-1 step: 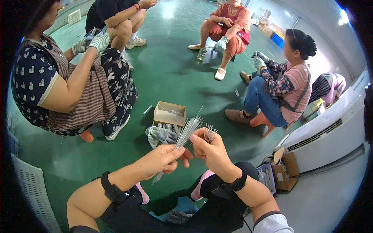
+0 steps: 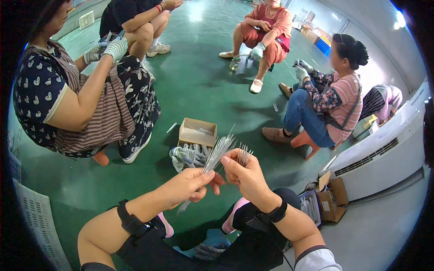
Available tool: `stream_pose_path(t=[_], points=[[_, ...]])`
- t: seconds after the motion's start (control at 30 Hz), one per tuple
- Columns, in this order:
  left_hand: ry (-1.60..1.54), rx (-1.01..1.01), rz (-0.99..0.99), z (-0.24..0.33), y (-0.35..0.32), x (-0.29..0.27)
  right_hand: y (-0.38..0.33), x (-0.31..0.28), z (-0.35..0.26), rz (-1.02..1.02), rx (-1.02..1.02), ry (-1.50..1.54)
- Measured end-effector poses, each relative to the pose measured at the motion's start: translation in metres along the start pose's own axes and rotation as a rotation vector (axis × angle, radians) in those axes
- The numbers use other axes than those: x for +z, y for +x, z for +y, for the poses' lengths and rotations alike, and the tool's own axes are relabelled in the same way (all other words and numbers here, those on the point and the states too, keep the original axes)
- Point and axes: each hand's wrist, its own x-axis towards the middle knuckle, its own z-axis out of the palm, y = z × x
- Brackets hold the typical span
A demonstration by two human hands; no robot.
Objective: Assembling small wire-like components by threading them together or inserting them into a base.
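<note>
My left hand (image 2: 196, 185) is closed around a thick bundle of thin, silvery wire-like sticks (image 2: 220, 150). The bundle tilts, its upper ends fanning out away from me and its lower ends showing beneath my wrist. Close beside it on the right, my right hand (image 2: 244, 171) pinches a smaller bunch of similar thin sticks (image 2: 244, 156) between thumb and fingers. Just beyond my hands, an open cardboard box (image 2: 192, 125) on the floor holds a few more thin pieces. Striped work gloves (image 2: 183, 157) lie against its near side, next to several clear slim packets partly hidden by my bundle.
Co-workers sit around on low stools (image 2: 304, 143), some in striped gloves. A white perforated crate (image 2: 38, 217) stands at left. On my right are a filled bin (image 2: 311, 205), an open carton (image 2: 333, 198) and a white cabinet-like unit (image 2: 375, 158). Grey gloves (image 2: 210, 251) lie between my feet.
</note>
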Motion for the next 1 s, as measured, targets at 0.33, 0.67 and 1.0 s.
stream_pose_path(t=[0.33,0.67,1.0], points=[[-0.077,0.061,0.029,0.0006,0.0006,-0.0036,0.0012,-0.0019,0.0007,0.012,-0.035,0.02],[-0.11,0.08,0.083,0.002,0.0,-0.0028,0.0011,-0.0039,0.0028,0.022,-0.062,0.086],[-0.107,0.097,0.135,0.0034,-0.0002,-0.0018,0.0005,-0.0026,-0.0001,0.018,-0.045,0.08]])
